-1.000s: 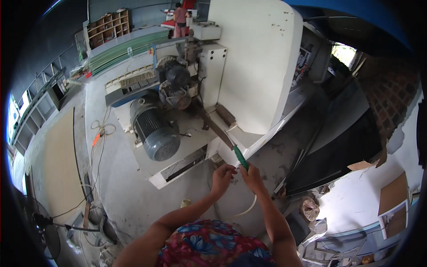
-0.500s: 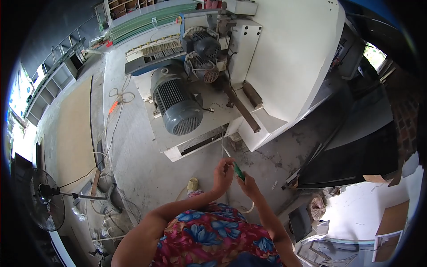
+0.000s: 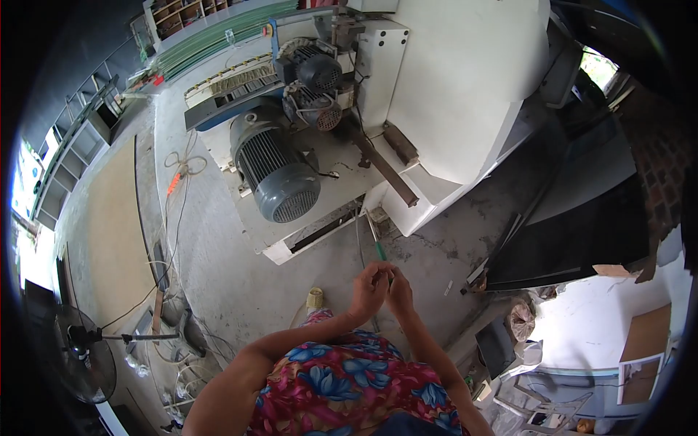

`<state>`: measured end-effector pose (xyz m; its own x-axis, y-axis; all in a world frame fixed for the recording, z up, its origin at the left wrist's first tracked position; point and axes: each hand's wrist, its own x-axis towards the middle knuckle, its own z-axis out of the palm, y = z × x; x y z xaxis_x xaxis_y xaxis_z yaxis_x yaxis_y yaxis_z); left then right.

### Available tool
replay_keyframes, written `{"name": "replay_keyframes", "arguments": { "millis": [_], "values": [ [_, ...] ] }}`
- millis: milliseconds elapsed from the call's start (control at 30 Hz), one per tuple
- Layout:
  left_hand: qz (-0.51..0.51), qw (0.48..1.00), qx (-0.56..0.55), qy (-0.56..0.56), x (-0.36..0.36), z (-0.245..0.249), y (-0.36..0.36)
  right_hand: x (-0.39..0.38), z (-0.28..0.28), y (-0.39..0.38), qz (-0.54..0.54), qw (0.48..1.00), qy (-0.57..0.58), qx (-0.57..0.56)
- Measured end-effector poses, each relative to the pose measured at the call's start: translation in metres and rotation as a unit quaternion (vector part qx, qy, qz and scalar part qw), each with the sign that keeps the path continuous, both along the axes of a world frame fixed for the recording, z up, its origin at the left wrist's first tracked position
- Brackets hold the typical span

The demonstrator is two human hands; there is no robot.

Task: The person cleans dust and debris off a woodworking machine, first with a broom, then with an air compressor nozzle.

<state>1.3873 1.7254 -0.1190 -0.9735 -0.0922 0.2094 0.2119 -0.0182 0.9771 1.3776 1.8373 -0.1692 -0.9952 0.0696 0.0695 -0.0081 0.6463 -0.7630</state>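
A green-handled tool point(image 3: 381, 251) with a long, thin, pale shaft points forward from my two hands, towards the low front of a white machine. Its exact kind is too small to make out. My right hand point(image 3: 400, 296) is closed around the rear of the handle. Against it, my left hand point(image 3: 369, 292) is closed too, its fingertips pinched at the handle's back end. The fingers hide that end. Just beyond the shaft's tip is the machine's white base point(image 3: 280, 252) with a dark slot.
A large grey motor point(image 3: 280, 171) sits on the machine, with a smaller motor point(image 3: 320, 73) behind it. A rusty bar point(image 3: 389, 173) juts towards me beside a white panel point(image 3: 465, 87). Cords, an orange connector point(image 3: 174, 184) and a standing fan point(image 3: 83, 341) are at left. Dark sheets point(image 3: 574, 254) lean at right.
My hands have come together, the right moving up and left beside the left one. The tool now points more forward, with less of its green handle showing. The view has shifted slightly.
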Motion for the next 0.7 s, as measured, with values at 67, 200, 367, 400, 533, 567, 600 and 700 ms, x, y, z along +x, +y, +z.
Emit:
{"name": "replay_keyframes", "arguments": {
  "millis": [67,200,367,400,533,567,600,700],
  "values": [
    [-0.015,1.0,0.008,0.013,0.0,0.0,-0.001,-0.021,-0.012,0.002,-0.032,0.999,-0.03,-0.023],
    [-0.029,1.0,-0.003,0.011,0.003,0.003,-0.005,-0.07,-0.011,0.044,-0.163,0.979,0.112,-0.055],
    [-0.037,0.999,0.023,-0.006,0.004,-0.007,-0.007,-0.092,0.061,0.128,-0.23,0.925,0.202,-0.224],
    [-0.039,0.999,0.02,-0.013,0.002,-0.009,-0.007,-0.095,0.076,0.144,-0.247,0.916,0.217,-0.231],
    [-0.065,0.997,-0.029,0.021,0.0,-0.008,-0.001,-0.112,0.121,0.21,-0.266,0.902,0.222,-0.258],
    [-0.071,0.997,-0.037,0.016,-0.001,-0.009,0.001,-0.115,0.128,0.225,-0.258,0.905,0.209,-0.266],
    [-0.076,0.996,-0.047,0.009,0.0,-0.01,0.004,-0.123,0.123,0.244,-0.278,0.916,0.182,-0.223],
    [-0.111,0.993,-0.043,-0.026,0.0,-0.004,0.012,-0.135,0.098,0.283,-0.322,0.929,0.098,-0.155]
  ]
}}
